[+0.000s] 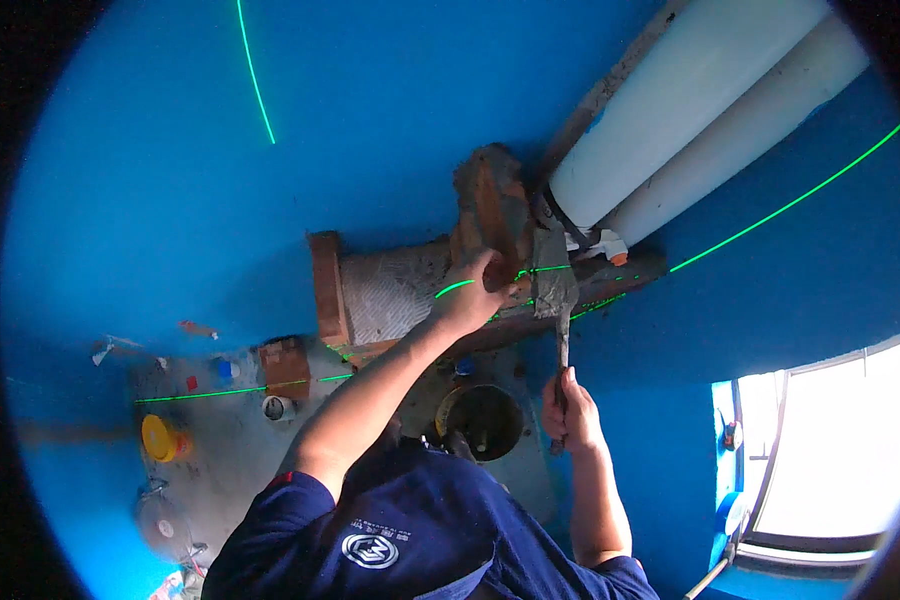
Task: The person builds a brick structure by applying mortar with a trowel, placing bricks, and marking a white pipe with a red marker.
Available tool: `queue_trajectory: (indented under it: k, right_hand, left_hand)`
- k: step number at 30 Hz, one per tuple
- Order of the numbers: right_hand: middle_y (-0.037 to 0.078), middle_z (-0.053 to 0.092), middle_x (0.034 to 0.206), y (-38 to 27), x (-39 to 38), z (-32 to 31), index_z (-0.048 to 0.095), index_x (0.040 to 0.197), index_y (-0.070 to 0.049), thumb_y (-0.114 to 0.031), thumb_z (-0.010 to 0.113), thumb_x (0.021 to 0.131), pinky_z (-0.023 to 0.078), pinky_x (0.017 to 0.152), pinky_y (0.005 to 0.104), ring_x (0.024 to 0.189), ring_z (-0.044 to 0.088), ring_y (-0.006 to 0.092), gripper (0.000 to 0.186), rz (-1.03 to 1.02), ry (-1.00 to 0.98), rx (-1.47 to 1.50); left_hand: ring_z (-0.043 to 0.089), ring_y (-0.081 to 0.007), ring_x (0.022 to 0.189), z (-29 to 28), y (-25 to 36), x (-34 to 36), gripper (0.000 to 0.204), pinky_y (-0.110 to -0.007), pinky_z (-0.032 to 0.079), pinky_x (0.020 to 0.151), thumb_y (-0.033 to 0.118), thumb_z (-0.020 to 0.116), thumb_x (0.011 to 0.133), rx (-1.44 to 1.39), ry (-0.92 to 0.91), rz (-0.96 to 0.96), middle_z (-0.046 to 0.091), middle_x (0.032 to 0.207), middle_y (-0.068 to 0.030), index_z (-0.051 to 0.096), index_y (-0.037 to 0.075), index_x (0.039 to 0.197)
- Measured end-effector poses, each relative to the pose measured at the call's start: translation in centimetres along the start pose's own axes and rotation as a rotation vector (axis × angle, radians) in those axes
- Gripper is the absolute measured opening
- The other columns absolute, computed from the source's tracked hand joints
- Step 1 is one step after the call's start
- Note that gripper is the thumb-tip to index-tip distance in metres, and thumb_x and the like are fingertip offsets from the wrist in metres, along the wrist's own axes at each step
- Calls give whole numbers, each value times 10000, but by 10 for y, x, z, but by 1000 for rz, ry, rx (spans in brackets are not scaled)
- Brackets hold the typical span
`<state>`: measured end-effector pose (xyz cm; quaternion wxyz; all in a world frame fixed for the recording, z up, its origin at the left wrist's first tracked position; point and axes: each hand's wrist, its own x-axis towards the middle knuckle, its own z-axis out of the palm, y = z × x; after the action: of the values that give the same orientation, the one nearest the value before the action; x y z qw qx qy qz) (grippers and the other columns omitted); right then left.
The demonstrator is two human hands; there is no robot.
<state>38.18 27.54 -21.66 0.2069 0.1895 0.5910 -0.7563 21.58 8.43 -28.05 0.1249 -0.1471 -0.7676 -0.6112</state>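
My left hand (470, 295) grips the lower part of an upright brown piece (485, 200), like a brick, smeared with grey mortar. My right hand (570, 410) is closed round the handle of a trowel (555, 275), whose mortar-coated blade lies beside that piece, near the foot of the pipes. Both sit at a boxed ledge (390, 290) against the blue wall, with a ridged pale top and a brown block (325, 290) at its left end. Green laser lines cross my left hand and the ledge.
Two white pipes (680, 115) run up at the right, with a white fitting (610, 245) below. On the floor (210, 430) are a dark bucket (480, 420), a yellow bucket (155, 438), a white cup (278, 407) and a coiled reel (165, 525). A bright window (830, 440) is at lower right.
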Motion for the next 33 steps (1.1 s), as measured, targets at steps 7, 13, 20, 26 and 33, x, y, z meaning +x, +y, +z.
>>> queue_trajectory:
  k: [7, 13, 20, 26, 33]
  right_hand:
    - [-16, 352, 495, 12, -16, -34, 429, 671, -122, -607, 374, 957, 216, 364, 269, 378, 302, 103, 565, -5, -12, 7]
    - [-12, 361, 488, -22, 6, -35, 483, 725, -100, -597, 388, 957, 228, 358, 271, 372, 320, 107, 556, -153, -81, -3]
    - [-11, 449, 609, -41, 12, -18, 516, 821, -66, -478, 446, 986, 309, 427, 226, 472, 393, 74, 450, -432, 42, -259]
    - [-24, 469, 648, 39, 19, -51, 538, 888, -68, -524, 492, 949, 323, 507, 238, 566, 408, 66, 463, -670, 141, -441]
    - [71, 358, 569, 141, 25, -71, 431, 696, -27, -449, 531, 944, 344, 504, 344, 569, 353, 127, 499, -447, 333, -636]
  left_hand:
    - [668, -257, 861, -15, 36, 1, 360, -365, 515, 735, 182, 769, 769, 141, 13, -20, 674, 920, -132, 586, 24, 1037]
    - [646, -291, 939, -18, 41, 2, 410, -381, 510, 778, 221, 770, 766, 67, -76, -178, 663, 1031, -142, 580, 24, 1071]
    - [584, -342, 1116, -20, 39, 1, 830, -405, 486, 902, 492, 717, 782, 321, -148, -291, 583, 1227, -230, 421, -14, 1371]
    - [581, -222, 1093, -49, 42, 25, 567, -329, 446, 941, 231, 603, 864, 42, -440, -213, 610, 1196, -162, 452, -9, 1355]
    - [603, -219, 948, -53, 70, 60, 282, -338, 481, 824, 126, 616, 869, 396, -435, -193, 632, 1064, -121, 616, 44, 1139]
